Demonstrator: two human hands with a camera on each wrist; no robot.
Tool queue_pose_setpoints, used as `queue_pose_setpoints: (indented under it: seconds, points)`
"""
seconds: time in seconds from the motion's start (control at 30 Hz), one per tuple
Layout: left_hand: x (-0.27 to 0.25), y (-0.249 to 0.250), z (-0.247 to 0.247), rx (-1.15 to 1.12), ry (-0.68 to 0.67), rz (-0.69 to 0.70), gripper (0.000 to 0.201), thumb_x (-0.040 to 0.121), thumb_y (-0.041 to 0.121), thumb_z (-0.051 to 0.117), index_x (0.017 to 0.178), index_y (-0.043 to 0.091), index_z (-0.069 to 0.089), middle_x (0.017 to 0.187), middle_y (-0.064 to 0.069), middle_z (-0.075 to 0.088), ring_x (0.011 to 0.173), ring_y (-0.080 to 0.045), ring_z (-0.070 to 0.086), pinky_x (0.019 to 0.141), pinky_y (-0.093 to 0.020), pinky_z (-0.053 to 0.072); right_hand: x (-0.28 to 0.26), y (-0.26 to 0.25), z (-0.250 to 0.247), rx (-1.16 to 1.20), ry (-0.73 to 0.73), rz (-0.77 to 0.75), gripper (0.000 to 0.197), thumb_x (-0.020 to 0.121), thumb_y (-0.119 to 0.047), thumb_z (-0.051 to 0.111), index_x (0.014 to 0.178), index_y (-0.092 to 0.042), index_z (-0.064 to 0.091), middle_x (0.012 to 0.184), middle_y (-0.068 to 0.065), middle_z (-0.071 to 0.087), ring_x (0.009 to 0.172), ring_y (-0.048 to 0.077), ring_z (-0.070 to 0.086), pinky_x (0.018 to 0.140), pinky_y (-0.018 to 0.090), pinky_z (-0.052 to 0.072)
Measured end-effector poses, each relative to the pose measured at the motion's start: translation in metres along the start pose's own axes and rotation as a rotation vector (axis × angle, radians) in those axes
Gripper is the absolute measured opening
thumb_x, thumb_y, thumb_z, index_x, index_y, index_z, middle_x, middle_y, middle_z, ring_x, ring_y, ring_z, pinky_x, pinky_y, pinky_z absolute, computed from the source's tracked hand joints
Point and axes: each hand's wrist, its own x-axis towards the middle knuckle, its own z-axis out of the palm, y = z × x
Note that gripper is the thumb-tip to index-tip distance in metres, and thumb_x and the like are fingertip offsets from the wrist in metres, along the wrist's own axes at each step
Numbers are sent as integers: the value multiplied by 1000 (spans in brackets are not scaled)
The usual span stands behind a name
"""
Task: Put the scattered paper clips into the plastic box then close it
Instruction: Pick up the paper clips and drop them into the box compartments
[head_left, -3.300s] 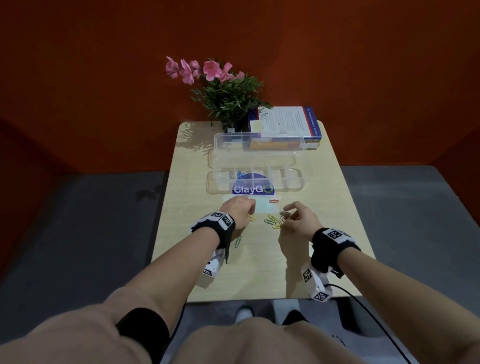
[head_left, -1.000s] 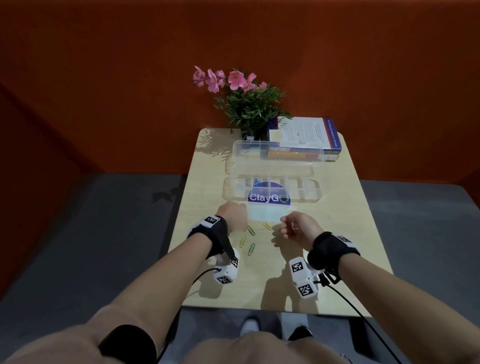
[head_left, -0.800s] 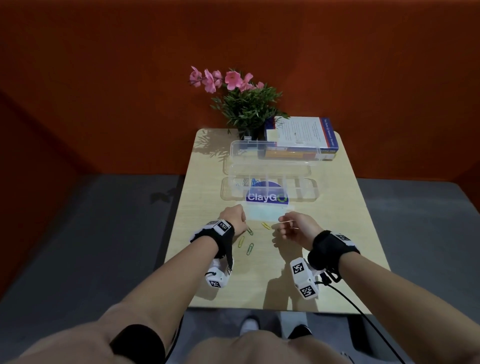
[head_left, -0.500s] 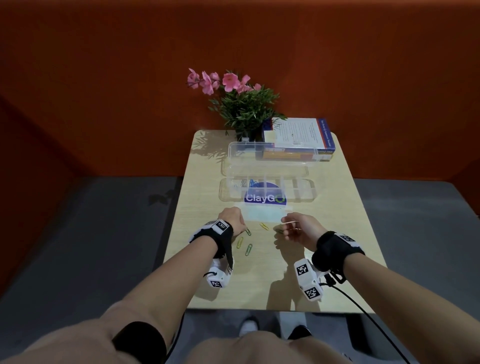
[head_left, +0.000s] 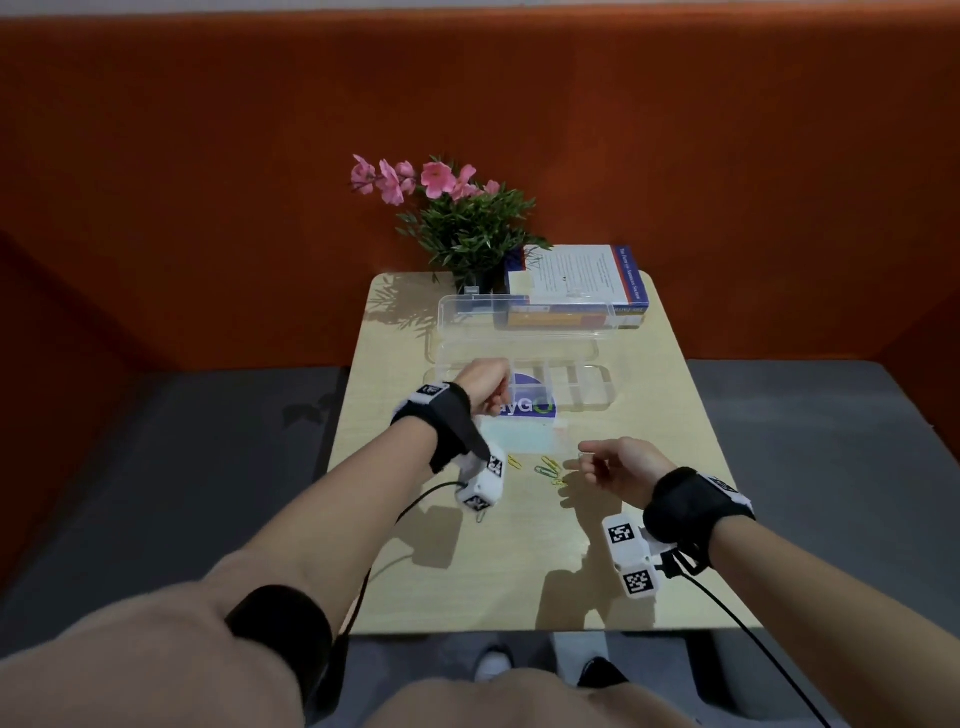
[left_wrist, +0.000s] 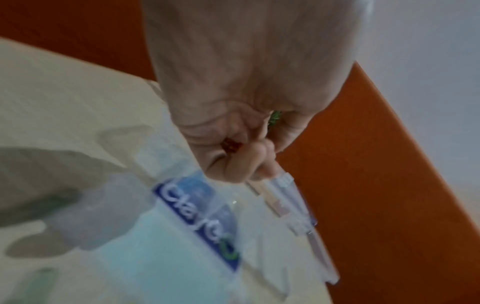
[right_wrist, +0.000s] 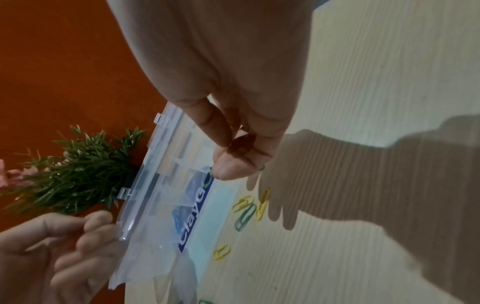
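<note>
A clear plastic box (head_left: 582, 389) with a blue label lies open mid-table, its lid (head_left: 519, 332) folded back. My left hand (head_left: 493, 400) hovers over the box's left end, its fingers curled round red paper clips (left_wrist: 230, 146). My right hand (head_left: 587, 460) hangs just above the table in front of the box's right half and pinches a few paper clips (right_wrist: 241, 142). Several yellow and green paper clips (head_left: 548, 467) lie loose on the table between my hands, one clip (head_left: 482, 516) beside the left wrist camera. In the right wrist view the loose clips (right_wrist: 245, 216) sit beside the box (right_wrist: 155, 185).
A pale teal sheet (head_left: 519, 441) lies in front of the box. A potted plant with pink flowers (head_left: 467, 234) and a book (head_left: 576, 280) stand at the table's far edge. The wooden table (head_left: 519, 571) is narrow, with grey floor on both sides.
My left hand has lifted off the table by the loose clips and moved forward over the box's left end. The right hand has stayed near the same spot, still pinching clips.
</note>
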Motion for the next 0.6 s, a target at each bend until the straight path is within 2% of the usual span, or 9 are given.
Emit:
queue_pose_setpoints:
  seconds: [0.07, 0.13, 0.2, 0.23, 0.3, 0.47, 0.5, 0.57, 0.6]
  points:
    - [9, 17, 9, -57, -11, -23, 30, 89, -1, 37, 61, 6, 42, 51, -9, 44, 34, -14, 39, 32, -12, 36, -3, -2, -11, 16, 6, 19, 15, 94, 2, 36, 106, 1, 45, 71, 10, 44, 60, 21, 43, 47, 25, 45]
    - [18, 29, 17, -82, -24, -37, 30, 92, -4, 40, 63, 4, 45, 51, -8, 46, 30, -14, 45, 34, -15, 44, -8, -3, -23, 43, 2, 32, 18, 94, 4, 31, 108, 2, 43, 74, 12, 44, 62, 22, 44, 57, 28, 41]
    - [29, 38, 23, -123, -25, -52, 29, 95, -3, 41, 68, 3, 49, 51, -8, 52, 37, -14, 54, 48, -24, 55, -14, -6, -35, 63, 0, 37, 21, 94, 5, 28, 109, 3, 42, 78, 14, 46, 65, 23, 48, 58, 29, 42]
    - [34, 41, 24, -135, -16, -58, 28, 96, -2, 40, 70, 3, 49, 57, -9, 52, 46, -16, 55, 55, -27, 55, -16, -9, -38, 70, 1, 38, 22, 94, 5, 28, 110, 4, 42, 81, 15, 47, 68, 24, 51, 56, 28, 44]
    - [43, 46, 26, -140, 6, -65, 29, 97, -1, 36, 70, 4, 47, 65, -9, 48, 55, -17, 47, 55, -26, 48, -19, -15, -42, 80, -7, 34, 22, 94, 5, 30, 112, 5, 43, 84, 16, 49, 73, 25, 55, 56, 28, 46]
    - [47, 47, 26, -91, 29, -48, 29, 97, 8, 32, 69, 13, 38, 67, -3, 37, 56, -15, 33, 53, -25, 28, -10, -43, -30, 76, -75, 9, 21, 95, 3, 37, 114, 4, 44, 83, 15, 51, 76, 25, 56, 63, 30, 55]
    - [44, 47, 24, -109, 30, -40, 26, 97, 9, 33, 73, 13, 41, 69, -3, 37, 57, -16, 33, 54, -26, 29, -7, -50, -23, 69, -103, 0, 19, 94, 3, 38, 113, 5, 44, 82, 14, 50, 75, 24, 56, 66, 30, 55]
    - [39, 42, 16, -140, 58, 21, 13, 99, 12, 38, 95, 10, 51, 84, -7, 47, 70, -20, 47, 65, -29, 42, -2, -65, -3, 59, -129, -41, 19, 94, 3, 39, 112, 6, 43, 83, 14, 51, 75, 24, 56, 76, 31, 55]
    - [35, 37, 11, -145, 90, 68, 14, 100, 14, 41, 105, 9, 54, 92, -9, 51, 74, -20, 51, 70, -28, 45, 1, -72, 8, 55, -136, -64, 17, 95, 3, 38, 112, 6, 43, 82, 15, 50, 74, 24, 54, 83, 33, 53]
